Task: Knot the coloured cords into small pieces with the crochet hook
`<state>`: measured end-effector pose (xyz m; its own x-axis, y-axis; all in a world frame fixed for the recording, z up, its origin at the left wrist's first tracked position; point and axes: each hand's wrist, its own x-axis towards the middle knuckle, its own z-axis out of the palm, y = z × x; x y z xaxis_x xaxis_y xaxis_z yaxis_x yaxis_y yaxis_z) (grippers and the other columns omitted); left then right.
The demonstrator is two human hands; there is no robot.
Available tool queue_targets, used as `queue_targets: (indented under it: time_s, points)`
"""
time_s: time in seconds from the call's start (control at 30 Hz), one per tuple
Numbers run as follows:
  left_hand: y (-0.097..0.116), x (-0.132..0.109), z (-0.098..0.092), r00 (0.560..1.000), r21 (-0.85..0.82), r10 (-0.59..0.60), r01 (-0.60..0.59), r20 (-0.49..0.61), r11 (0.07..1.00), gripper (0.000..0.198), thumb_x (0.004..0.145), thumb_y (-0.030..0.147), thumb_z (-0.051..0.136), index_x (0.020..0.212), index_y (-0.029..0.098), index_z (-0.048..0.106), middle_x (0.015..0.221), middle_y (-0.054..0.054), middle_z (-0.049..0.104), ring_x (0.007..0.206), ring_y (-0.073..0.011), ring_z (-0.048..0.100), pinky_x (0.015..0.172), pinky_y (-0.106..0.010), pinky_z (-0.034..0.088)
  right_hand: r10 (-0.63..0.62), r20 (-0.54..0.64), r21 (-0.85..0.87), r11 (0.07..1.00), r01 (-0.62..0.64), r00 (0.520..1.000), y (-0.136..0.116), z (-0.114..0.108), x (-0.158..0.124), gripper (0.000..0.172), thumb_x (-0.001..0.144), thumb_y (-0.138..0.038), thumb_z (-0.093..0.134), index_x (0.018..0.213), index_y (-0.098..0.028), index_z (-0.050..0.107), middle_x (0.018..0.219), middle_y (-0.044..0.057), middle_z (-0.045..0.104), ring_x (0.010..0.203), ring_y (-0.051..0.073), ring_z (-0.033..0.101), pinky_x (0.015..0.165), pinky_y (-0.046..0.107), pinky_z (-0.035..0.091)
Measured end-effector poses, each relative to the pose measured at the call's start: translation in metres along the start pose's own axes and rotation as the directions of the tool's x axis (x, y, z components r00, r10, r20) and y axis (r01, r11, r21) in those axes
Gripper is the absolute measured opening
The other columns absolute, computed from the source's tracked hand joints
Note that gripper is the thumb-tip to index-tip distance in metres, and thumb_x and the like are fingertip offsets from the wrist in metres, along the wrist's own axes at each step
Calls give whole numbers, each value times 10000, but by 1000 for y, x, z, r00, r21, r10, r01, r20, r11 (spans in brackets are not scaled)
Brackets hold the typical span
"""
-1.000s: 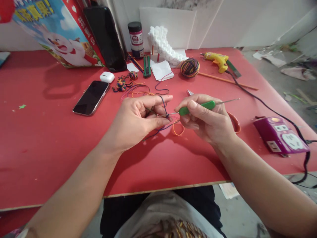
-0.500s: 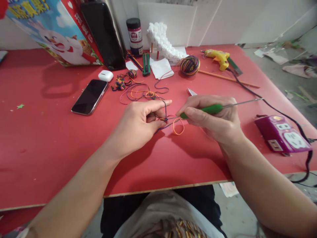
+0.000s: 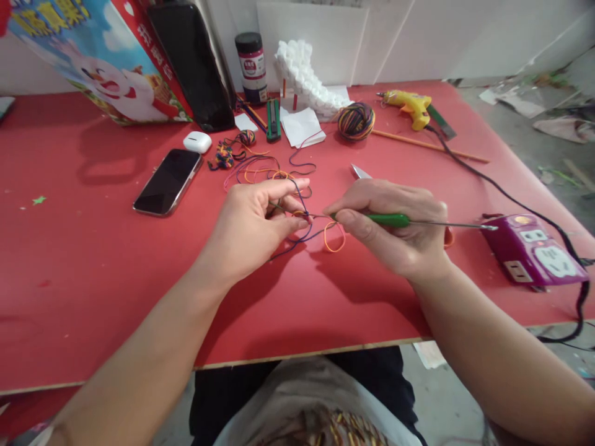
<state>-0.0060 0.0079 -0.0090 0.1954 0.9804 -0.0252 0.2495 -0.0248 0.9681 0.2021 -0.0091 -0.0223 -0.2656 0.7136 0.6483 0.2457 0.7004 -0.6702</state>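
Observation:
My left hand [image 3: 253, 223] pinches a strand of multicoloured yarn [image 3: 297, 210] between thumb and fingers, with the index finger stretched out and the yarn looped over it. My right hand [image 3: 390, 220] grips a green-handled crochet hook [image 3: 393, 219], its metal tip pointing left into the yarn knot beside my left fingertips. An orange loop of the yarn [image 3: 334, 238] lies on the red table [image 3: 93, 260] between both hands. The strand trails back toward a yarn ball [image 3: 356, 120] at the far middle.
A phone [image 3: 168, 181] and white earbud case [image 3: 197, 142] lie at left. A yellow glue gun [image 3: 409, 105], its black cable, and a purple power strip [image 3: 534, 251] are at right. Scissors [image 3: 360, 171] peek out behind my right hand. A jar [image 3: 251, 67], white foam piece [image 3: 302, 77] and colourful box [image 3: 106, 62] stand at the back.
My right hand has tilted the crochet hook so its rear end dropped from pointing up-right to lying level. The left hand shifted slightly, still pinching the yarn.

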Motion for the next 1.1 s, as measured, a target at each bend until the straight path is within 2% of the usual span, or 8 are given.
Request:
queue_targets:
  time_s: [0.23, 0.43, 0.63, 0.8, 0.87, 0.97, 1.03, 1.1]
  points:
    - [7, 4, -1, 991, -213, -128, 120, -25, 970, 564, 580, 183, 989, 1124, 160, 843, 725, -1, 768, 725, -174, 741, 730, -279, 603, -81, -24, -32, 996, 80, 996, -1, 4, 0, 160, 993, -194, 684, 892, -256, 791, 781, 27, 761, 689, 181, 705, 645, 340, 569]
    - [6, 6, 0, 991, -299, -133, 129, 7, 945, 604, 532, 207, 1022, 1104, 146, 840, 726, -3, 761, 729, -168, 736, 745, -277, 614, -116, -29, -55, 992, 114, 993, 1, 6, -1, 143, 998, -202, 681, 922, -253, 791, 793, 36, 767, 703, 188, 713, 648, 343, 581]
    - [4, 4, 1, 997, -282, -82, 81, 11, 956, 566, 595, 169, 981, 1142, 181, 836, 808, -6, 769, 657, -115, 652, 646, -243, 557, -94, -23, -71, 993, 92, 995, 1, 4, 0, 144, 993, -194, 688, 910, -242, 795, 803, 35, 767, 709, 178, 712, 673, 341, 580]
    - [5, 2, -1, 999, -279, -44, 50, 27, 959, 469, 667, 139, 910, 1129, 179, 840, 846, -27, 769, 721, -140, 665, 673, -265, 558, -67, -39, -71, 995, 64, 997, 1, 4, -1, 141, 991, -223, 694, 914, -258, 807, 789, 29, 767, 684, 180, 697, 645, 342, 566]
    - [6, 1, -1, 999, -307, -30, 39, 33, 951, 373, 718, 167, 880, 1090, 180, 849, 837, -30, 758, 750, -147, 672, 694, -270, 563, -62, -43, -69, 996, 58, 997, 1, 4, -1, 136, 988, -228, 698, 917, -259, 811, 786, 30, 766, 682, 182, 694, 642, 344, 564]
    - [4, 2, -2, 1000, -305, 1, 3, 13, 952, 179, 837, 297, 832, 975, 188, 861, 839, -46, 759, 673, -121, 615, 613, -256, 516, -58, -48, -66, 996, 55, 997, 1, 4, 0, 133, 985, -233, 701, 915, -257, 813, 791, 33, 769, 681, 183, 692, 644, 346, 565]
    - [2, 4, -2, 1000, -283, 16, -16, -3, 959, 177, 876, 360, 812, 900, 190, 856, 850, -55, 772, 622, -105, 575, 560, -250, 478, -54, -46, -69, 996, 50, 997, 1, 4, 0, 133, 986, -246, 702, 914, -259, 813, 794, 35, 771, 683, 185, 693, 649, 348, 567]
    - [1, 6, -2, 1000, -282, 3, -1, 9, 959, 159, 845, 339, 844, 902, 191, 855, 847, -53, 779, 633, -111, 600, 566, -248, 489, -43, -40, -74, 996, 40, 998, 0, 3, 0, 139, 992, -265, 696, 917, -264, 813, 793, 35, 770, 689, 188, 696, 655, 351, 570]
